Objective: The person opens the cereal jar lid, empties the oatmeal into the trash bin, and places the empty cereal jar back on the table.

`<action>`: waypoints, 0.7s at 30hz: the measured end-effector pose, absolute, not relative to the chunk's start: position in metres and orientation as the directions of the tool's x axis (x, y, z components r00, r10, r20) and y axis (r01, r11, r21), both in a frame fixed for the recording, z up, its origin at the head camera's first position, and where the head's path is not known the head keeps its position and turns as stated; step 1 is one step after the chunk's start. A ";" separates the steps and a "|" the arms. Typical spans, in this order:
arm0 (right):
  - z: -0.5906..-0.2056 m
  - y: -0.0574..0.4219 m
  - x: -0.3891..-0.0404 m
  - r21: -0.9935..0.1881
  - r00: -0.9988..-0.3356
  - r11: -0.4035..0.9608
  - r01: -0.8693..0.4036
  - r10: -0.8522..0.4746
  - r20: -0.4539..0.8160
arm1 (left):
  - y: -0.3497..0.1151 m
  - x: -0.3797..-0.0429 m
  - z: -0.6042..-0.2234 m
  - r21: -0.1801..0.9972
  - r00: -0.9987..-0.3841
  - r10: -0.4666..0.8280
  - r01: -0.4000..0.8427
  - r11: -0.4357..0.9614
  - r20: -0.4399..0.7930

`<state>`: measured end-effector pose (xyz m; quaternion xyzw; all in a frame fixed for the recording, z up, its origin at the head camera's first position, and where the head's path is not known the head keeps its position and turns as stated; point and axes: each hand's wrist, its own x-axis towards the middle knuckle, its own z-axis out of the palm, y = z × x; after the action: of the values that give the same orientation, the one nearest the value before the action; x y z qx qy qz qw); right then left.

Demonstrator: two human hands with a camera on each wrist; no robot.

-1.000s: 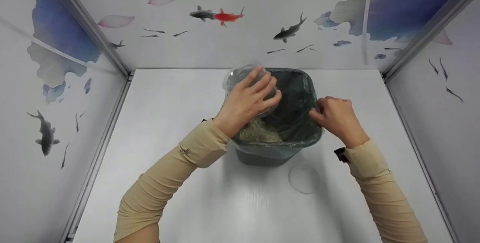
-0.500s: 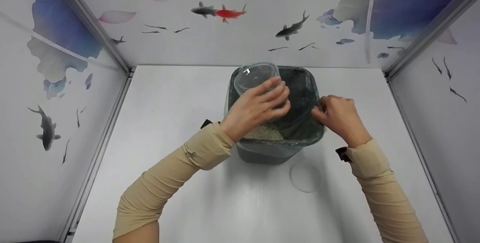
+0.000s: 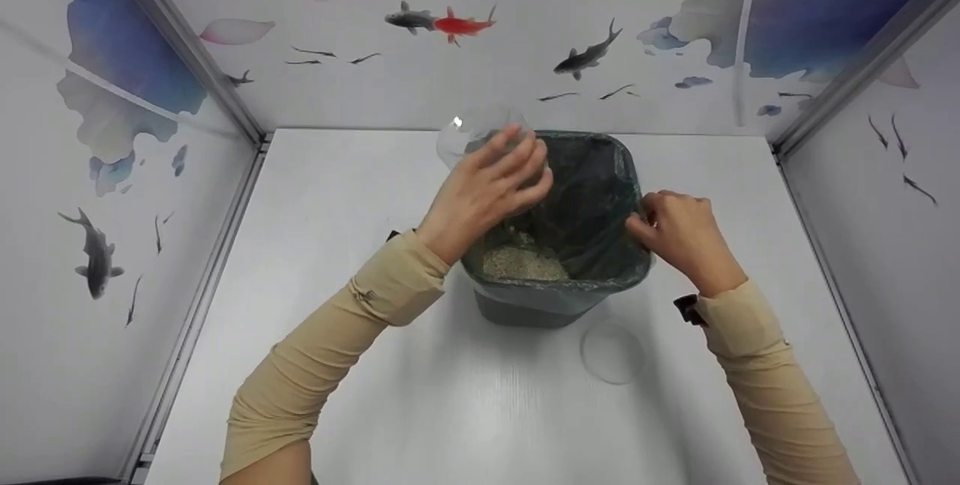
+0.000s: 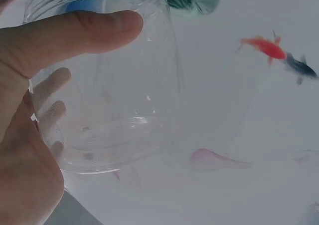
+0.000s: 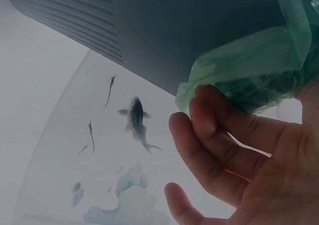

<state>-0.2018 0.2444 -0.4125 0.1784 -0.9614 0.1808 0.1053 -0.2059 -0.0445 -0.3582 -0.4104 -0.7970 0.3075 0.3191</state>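
Note:
My left hand (image 3: 487, 189) holds a clear plastic jar (image 3: 469, 136) over the left side of a dark grey trash bin (image 3: 525, 311). In the left wrist view the jar (image 4: 109, 90) looks see-through with only small specks, its threaded mouth toward the bin. A green trash bag (image 3: 585, 200) lines the bin, folded over its rim. My right hand (image 3: 686, 238) grips the bag at the bin's right rim, with fingers curled against the loose green edge (image 5: 249, 60) in the right wrist view. Pale, grainy material (image 3: 525, 264) lies inside the bin at the near left.
A clear round lid (image 3: 613, 353) lies flat on the white table (image 3: 337, 230), just in front of the bin. White panels with printed fish (image 3: 585, 54) enclose the table at the back and both sides.
The left hand swung the jar slightly right, then back left and away toward the rear. More of the grainy material shows now. The right hand stays at the rim.

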 end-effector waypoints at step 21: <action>-0.413 0.239 -0.195 -0.300 -0.917 0.879 -0.372 -0.296 0.268 | -0.057 -0.192 -0.363 -0.747 -0.479 0.836 0.444 0.494 0.268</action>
<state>-0.1946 0.2386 -0.4131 0.1734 -0.9632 0.1749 0.1078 -0.1925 -0.0566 -0.3625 -0.3982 -0.8034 0.3070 0.3191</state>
